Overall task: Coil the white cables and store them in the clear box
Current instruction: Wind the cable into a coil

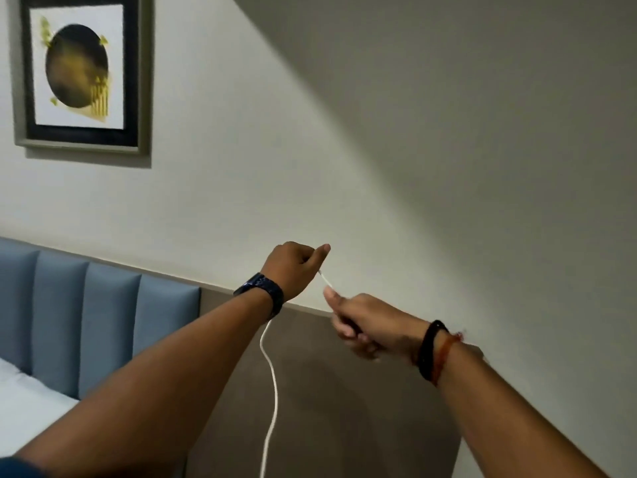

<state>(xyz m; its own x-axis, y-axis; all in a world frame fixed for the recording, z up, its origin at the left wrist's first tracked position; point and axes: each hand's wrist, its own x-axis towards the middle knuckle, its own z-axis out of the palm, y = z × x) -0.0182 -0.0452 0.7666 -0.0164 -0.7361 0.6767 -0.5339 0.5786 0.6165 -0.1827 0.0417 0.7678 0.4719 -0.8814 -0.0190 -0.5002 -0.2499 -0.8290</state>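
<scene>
Thin white cable (272, 384) runs taut and slantwise between both fists; left hand (296, 267) above, right hand (365, 326) lower, both closed on it; slack hangs under left wrist.

A thin white cable (270, 384) is being held taut in a short span near centre frame, slanting toward 5 o'clock, while its long remainder is hanging in a loose wavy line toward 6 o'clock.
</scene>
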